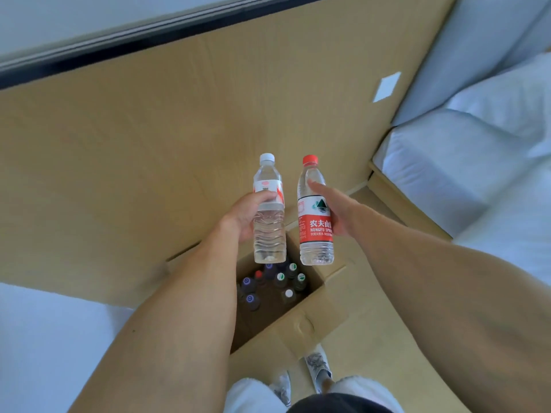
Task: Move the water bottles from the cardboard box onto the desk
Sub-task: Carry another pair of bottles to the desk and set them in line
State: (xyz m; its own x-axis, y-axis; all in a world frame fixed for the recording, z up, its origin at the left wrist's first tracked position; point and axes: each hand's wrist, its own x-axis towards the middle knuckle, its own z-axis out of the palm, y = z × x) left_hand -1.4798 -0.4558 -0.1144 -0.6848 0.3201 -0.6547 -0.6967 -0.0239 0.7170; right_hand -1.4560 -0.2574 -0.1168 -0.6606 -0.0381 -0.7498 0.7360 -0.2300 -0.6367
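My left hand (244, 216) grips a clear water bottle with a white cap (268, 231) around its middle. My right hand (337, 210) grips a second water bottle with a red cap and red label (314, 222). Both bottles are upright and lifted above the open cardboard box (310, 320), which stands on the floor below my arms. Inside the box stand several more capped bottles (280, 281), seen from above. A white surface (44, 338) shows at the lower left; I cannot tell whether it is the desk.
A wooden floor (149, 129) stretches ahead to a dark window frame (119, 40). A bed with white bedding (477, 159) fills the right side. My shoes (317, 368) stand just behind the box. A small white paper (387, 86) lies on the floor.
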